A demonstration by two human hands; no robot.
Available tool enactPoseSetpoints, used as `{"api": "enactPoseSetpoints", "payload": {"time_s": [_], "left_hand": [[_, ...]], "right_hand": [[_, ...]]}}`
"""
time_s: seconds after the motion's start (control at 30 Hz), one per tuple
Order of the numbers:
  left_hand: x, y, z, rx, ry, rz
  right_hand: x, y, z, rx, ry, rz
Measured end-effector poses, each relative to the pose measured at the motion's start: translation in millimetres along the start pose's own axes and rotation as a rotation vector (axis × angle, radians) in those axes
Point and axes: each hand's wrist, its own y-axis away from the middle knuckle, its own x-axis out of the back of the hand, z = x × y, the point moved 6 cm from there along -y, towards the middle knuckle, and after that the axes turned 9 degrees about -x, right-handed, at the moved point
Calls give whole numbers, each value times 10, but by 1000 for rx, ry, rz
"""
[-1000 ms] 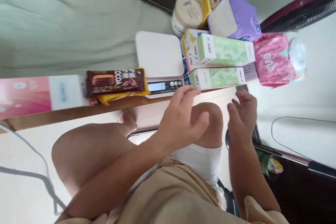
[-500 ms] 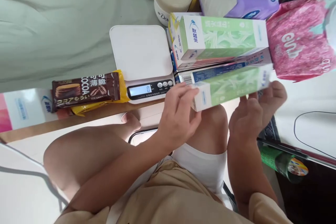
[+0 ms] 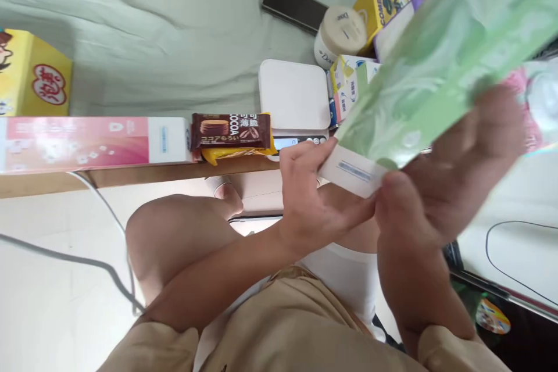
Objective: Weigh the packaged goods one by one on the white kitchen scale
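A home bedroom: green bedsheet [image 3: 131, 40] strewn with toiletry boxes, beside a wooden bed frame [image 3: 152, 174]

green box [image 3: 440, 64] blurred, cut off top right, print unreadable, scale display [image 3: 285, 143] illegible

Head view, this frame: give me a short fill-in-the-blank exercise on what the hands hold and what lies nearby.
1. Both hands, left hand and right hand, hold a long ____ box.
2. The white scale has ____ on its platform.
3. The brown cocoa biscuit pack lies on a ____ packet.

Missing words: green; nothing; yellow
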Motion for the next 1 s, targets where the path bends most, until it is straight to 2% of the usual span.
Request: {"api": "enactPoseSetpoints", "payload": {"time_s": [0.07,0.13,0.2,0.37,0.5,0.6,0.73,0.8,0.87,0.93,1.0], "left_hand": [[41,27,-105,157,50,68],[67,67,-186,253,55,79],[103,104,-241,279,18,56],[167,220,-273,133,-54,-66],[206,330,-240,28,-38,-62],[192,361,-249,29,-9,-99],[151,322,-376,151,49,-198],[155,285,-436,209,76,-226],[166,271,-467,260,98,-237],[157,295,-453,283,133,-255],[110,352,-394,262,195,-301]], "right_hand": [[-307,104,-31,68,-61,-103],[-493,153,92,-2,-92,-165],[-557,152,263,-108,-75,-166],[-520,104,499,-197,75,-73],[-596,97,645,-294,95,-107],[-642,59,694,-337,109,-127],[-632,37,561,-285,140,-223],[-609,98,498,-280,111,-282],[-577,195,470,-244,69,-282],[-505,296,457,-120,14,-152],[-404,415,447,77,-72,43]]}}
